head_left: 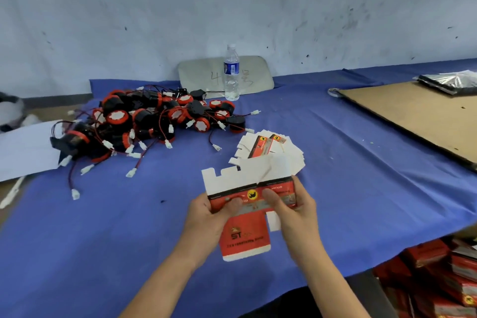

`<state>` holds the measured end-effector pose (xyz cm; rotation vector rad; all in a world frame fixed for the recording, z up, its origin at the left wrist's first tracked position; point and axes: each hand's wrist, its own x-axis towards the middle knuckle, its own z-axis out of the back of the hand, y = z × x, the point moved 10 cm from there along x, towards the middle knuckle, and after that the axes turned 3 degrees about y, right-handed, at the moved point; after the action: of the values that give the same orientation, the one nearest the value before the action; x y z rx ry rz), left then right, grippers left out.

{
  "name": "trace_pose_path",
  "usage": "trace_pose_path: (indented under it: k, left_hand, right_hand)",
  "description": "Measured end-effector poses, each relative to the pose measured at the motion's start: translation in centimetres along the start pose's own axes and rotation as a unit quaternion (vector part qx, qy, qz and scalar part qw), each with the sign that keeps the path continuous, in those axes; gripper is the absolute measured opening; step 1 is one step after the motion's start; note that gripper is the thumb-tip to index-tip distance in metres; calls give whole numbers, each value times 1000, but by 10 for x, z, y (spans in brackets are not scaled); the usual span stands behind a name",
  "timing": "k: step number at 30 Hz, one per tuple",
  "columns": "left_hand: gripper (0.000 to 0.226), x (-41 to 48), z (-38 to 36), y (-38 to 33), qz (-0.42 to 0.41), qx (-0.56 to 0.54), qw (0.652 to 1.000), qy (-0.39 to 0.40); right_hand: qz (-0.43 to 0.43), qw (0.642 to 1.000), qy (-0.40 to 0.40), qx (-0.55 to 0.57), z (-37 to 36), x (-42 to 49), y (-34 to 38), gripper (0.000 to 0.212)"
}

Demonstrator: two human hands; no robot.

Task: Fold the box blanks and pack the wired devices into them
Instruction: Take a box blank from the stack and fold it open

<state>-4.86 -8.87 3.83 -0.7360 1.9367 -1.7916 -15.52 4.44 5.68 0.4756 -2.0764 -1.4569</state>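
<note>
A red and white box blank (247,183) is held above the blue tablecloth (348,162), its white flaps pointing away from me and a red flap hanging toward me. My left hand (206,217) grips its left side with the thumb on the printed face. My right hand (291,212) grips its right side the same way. Behind it lies a fanned stack of flat blanks (281,150). A heap of black and red wired devices (144,121) with white connectors covers the table's left part.
A water bottle (231,72) stands at the back before a leaning grey panel (201,75). A brown cardboard sheet (413,113) lies at the right, with a black bag (451,82) on it. Packed red boxes (438,279) sit below the table's right edge. White paper (23,147) lies far left.
</note>
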Motion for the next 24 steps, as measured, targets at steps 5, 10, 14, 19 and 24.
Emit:
trace_pose_path:
  k: [5, 10, 14, 19, 24]
  left_hand:
    - [50, -3, 5, -5, -34, -7, 999, -23]
    - [87, -3, -10, -11, -56, 8, 998, 27]
    - [85, -9, -1, -21, -111, 36, 993, -8]
    - [86, -20, -2, -28, -165, 99, 981, -27]
    - [85, -20, -4, -19, -160, 96, 982, -32]
  right_hand:
    - [-10, 1000, 11, -8, -10, -1, -4, 22]
    - [-49, 996, 73, 11, -33, -5, -14, 34]
    - [-42, 998, 38, 17, -31, -7, -14, 38]
    - [-62, 997, 42, 16, -31, -2, -22, 36]
    - [-63, 997, 6, 48, -28, 3, -27, 34]
